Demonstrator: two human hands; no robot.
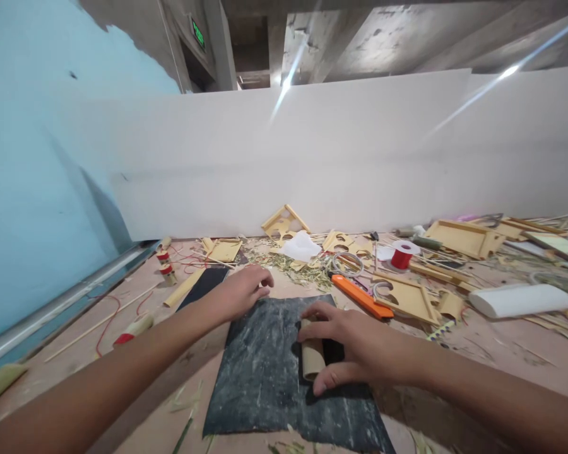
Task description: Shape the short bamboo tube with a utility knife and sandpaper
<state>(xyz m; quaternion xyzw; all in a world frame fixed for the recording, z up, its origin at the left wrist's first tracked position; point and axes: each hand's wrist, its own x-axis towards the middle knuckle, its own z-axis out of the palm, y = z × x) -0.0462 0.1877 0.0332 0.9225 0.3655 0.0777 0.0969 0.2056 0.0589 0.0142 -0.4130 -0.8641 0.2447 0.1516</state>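
Note:
A worn black sheet, which looks like sandpaper (260,372), lies flat on the worktable in front of me. My right hand (345,343) is wrapped round a short bamboo tube (313,359), which rests on the right half of that sheet. Thumb and fingers press the tube from its two sides, and part of it is hidden under them. By the sheet's far left corner is my left hand (248,290), its fingers loosely bent with a gap to the thumb and nothing visible between them. Beyond the right hand lies an orange utility knife (362,296).
Bamboo shavings (296,271) are scattered behind the sheet. To the right are a red ribbon spool (402,255), bamboo frames (464,238) and a white rounded piece (520,301). A red-ended tube (135,329) and thin sticks lie left. A white partition (288,151) stands behind.

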